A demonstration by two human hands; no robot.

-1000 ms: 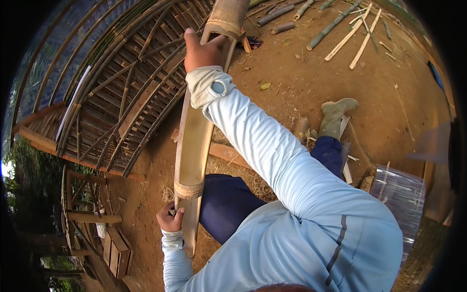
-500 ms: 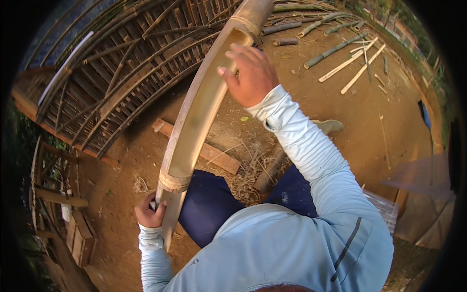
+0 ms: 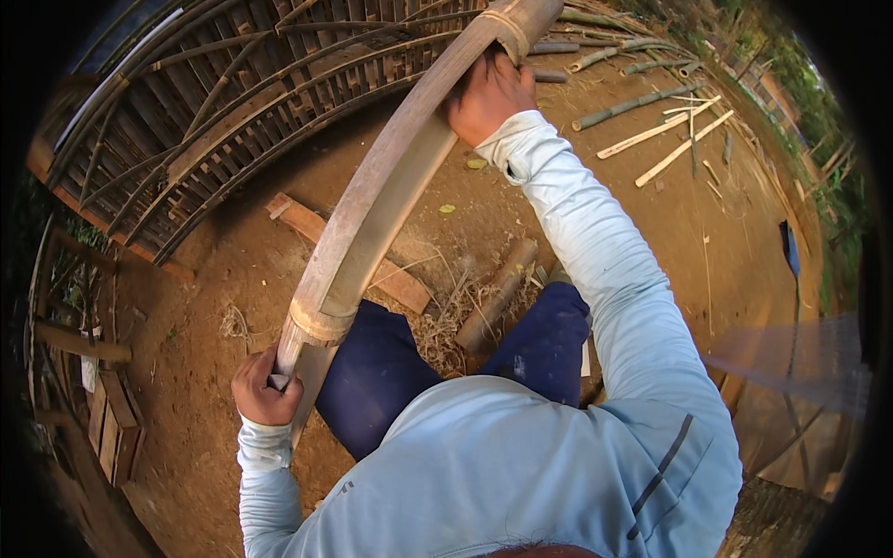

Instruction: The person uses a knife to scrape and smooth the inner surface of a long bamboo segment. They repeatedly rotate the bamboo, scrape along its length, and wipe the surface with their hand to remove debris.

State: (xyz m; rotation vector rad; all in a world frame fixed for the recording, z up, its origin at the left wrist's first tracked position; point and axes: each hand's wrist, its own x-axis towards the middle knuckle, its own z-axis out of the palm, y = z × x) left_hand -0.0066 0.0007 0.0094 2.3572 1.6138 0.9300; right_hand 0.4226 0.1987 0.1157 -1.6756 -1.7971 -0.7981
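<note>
A thick bamboo pole point(image 3: 358, 191), with a long opening cut in its side between two nodes, slants from my lower left to the top of the view. At its near end my left hand point(image 3: 267, 389) is closed around the cut edge. My right hand point(image 3: 493, 98) reaches into the far part of the opening, with its bent fingers gripping the bamboo there. The fingertips are hidden inside the hollow. The opening faces right, toward my right forearm.
A curved bamboo slat structure point(image 3: 251, 121) fills the upper left. A reddish plank point(image 3: 400, 284), shavings point(image 3: 446, 321) and a short bamboo piece point(image 3: 498, 293) lie by my legs. Bamboo poles point(image 3: 637, 107) and pale split strips point(image 3: 684, 149) are strewn at the upper right.
The bamboo pole has rolled, turning its opening more to the right, and its near end has moved left. My right hand has gone from open over the opening to gripping inside it.
</note>
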